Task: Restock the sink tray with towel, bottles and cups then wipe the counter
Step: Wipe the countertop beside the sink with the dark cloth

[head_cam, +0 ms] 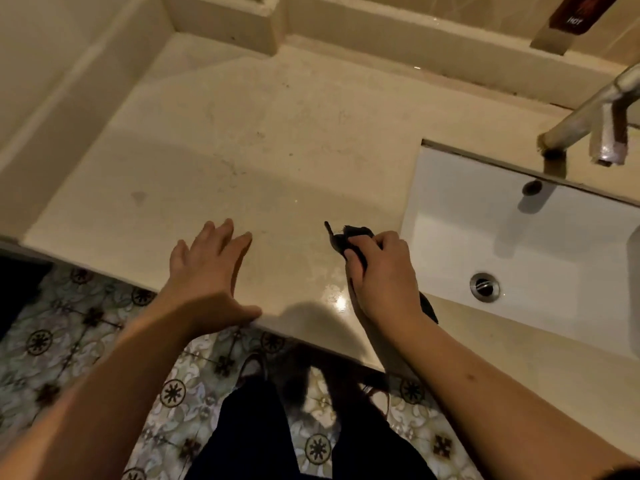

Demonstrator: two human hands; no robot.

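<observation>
- The right hand (382,271) is curled round a small dark wiping cloth (349,237), bunched in the fingers, with a frayed corner sticking out past the fingertips and a tail trailing back under the wrist.
- The left hand (207,271) lies flat and spread, fingers straight, palm at the near edge of the pale cream stone-look surface (242,133), thumb hooked at the rim; it holds nothing and looks to be bracing.
- The cloth sits on the surface just left of the white rectangular ceramic sink basin (519,237), well to the right of the left hand.
- Judged by its folds, the cloth is soft, limp and light: it will crumple instead of sliding flat, so a wad gripped in the palm with fingers pressing down should work better than a pinch at one corner.
- The surface looks hard, smooth and glossy, with a wet-looking glint just beside the right wrist and faint specks and smudges beyond both hands; slippery when damp, I would guess.
- A metal tap (588,123) overhangs the basin beyond the right hand, and a round chrome drain (485,286) sits to its right.
- No tray, towel, bottles or cups are in view.
- Below the hands lies patterned floor tile (69,323).
</observation>
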